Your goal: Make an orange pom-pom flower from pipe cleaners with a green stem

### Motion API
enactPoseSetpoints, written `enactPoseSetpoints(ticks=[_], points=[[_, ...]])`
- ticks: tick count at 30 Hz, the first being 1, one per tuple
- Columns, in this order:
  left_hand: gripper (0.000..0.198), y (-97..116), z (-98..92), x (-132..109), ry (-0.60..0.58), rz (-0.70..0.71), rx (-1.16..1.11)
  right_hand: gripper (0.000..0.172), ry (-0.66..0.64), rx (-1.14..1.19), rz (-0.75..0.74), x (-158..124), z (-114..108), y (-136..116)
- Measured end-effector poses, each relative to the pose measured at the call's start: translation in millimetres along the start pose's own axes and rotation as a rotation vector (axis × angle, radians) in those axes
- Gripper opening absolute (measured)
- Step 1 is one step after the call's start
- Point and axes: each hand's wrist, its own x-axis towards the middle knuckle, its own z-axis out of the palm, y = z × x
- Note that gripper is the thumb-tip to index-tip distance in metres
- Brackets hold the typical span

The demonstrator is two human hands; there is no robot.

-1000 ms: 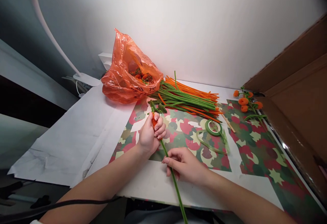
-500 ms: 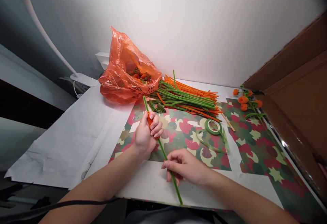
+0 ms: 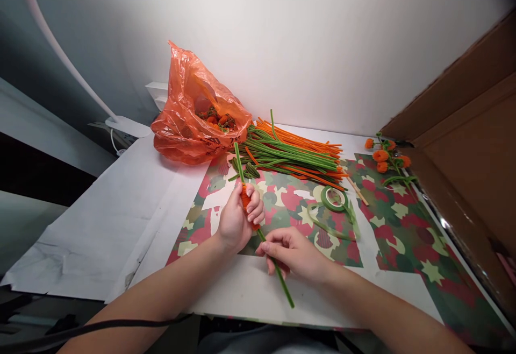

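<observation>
My left hand [image 3: 241,217] is closed around a tight orange coil [image 3: 245,199] wound on a green pipe cleaner [image 3: 285,288]. One end of the green stem rises above the fist; the other slants down toward the table's front edge. Lower on the same stem, my right hand [image 3: 292,254] pinches it between thumb and fingers. Beyond the left fist lie small bent dark green pieces [image 3: 250,170]. A pile of green and orange pipe cleaners [image 3: 298,152] is spread behind both hands.
A crinkled orange plastic bag [image 3: 181,122] holds orange flowers [image 3: 220,121]. A roll of green tape [image 3: 334,198] with a loose strand and a thin wooden stick [image 3: 358,190] lie right of centre. Finished orange flowers [image 3: 381,156] rest near a cardboard box [image 3: 463,155]. A white lamp [image 3: 64,52] stands left.
Both hands and the stem have shifted slightly; more of the orange coil shows below the left fist. The right hand sits closer to the coil, still pinching the stem.
</observation>
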Motion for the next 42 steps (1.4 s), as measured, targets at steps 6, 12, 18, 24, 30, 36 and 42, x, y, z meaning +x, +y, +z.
enactPoseSetpoints(ticks=[6, 12, 18, 24, 30, 36, 42], points=[[0.042, 16.7, -1.1, 6.3, 0.093, 0.204, 0.042, 0.033, -0.052, 0.014, 0.050, -7.4, -18.9, -11.4], [0.043, 24.1, -3.8, 8.6, 0.114, 0.257, 0.056, 0.032, -0.023, 0.328, -0.117, -9.8, -48.1, -23.3], [0.040, 17.3, -7.2, 7.1, 0.107, 0.172, 0.121, 0.024, 0.254, 0.422, -0.359, -2.3, -53.8, -19.2], [0.044, 13.1, -7.3, 6.2, 0.082, 0.059, 0.201, 0.028, 0.435, 0.394, -0.396, 4.3, -54.2, -15.0], [0.037, 10.4, -8.6, 4.2, 0.023, 0.051, 0.310, 0.031, 0.495, 0.346, -0.446, 5.7, -54.4, -15.4], [0.036, 8.2, -9.6, 5.0, -0.014, -0.034, 0.394, 0.033, 0.464, 0.322, -0.411, 6.1, -53.6, -14.0], [0.033, 3.0, -9.5, 2.7, -0.106, -0.189, 0.475, 0.034, 0.452, 0.245, -0.403, 3.0, -49.6, -16.2]])
